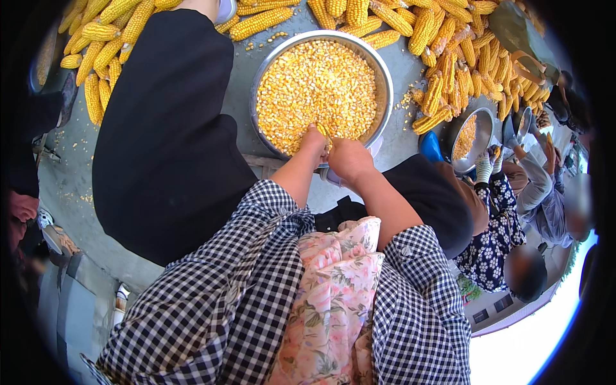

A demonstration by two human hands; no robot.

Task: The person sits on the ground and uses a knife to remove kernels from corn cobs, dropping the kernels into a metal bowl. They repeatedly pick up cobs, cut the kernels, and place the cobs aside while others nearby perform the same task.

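Observation:
A round steel basin (388,96) full of loose yellow corn kernels (317,86) stands on the ground before me. Over its near edge my left hand (314,143) and my right hand (350,158) meet, fingers curled inward. Between them a small part of a corn cob (323,131) shows; the rest is covered by my hands. My left hand is closed around the cob. The right fist presses against it from the other side, and its fingertips are hidden, so its exact hold is unclear.
Heaps of corn cobs (452,43) lie beyond and right of the basin, with more cobs (98,53) at upper left. My knees flank the basin. At right, a person in gloves works over another steel basin (487,126); further people sit beyond. Loose kernels dot the floor.

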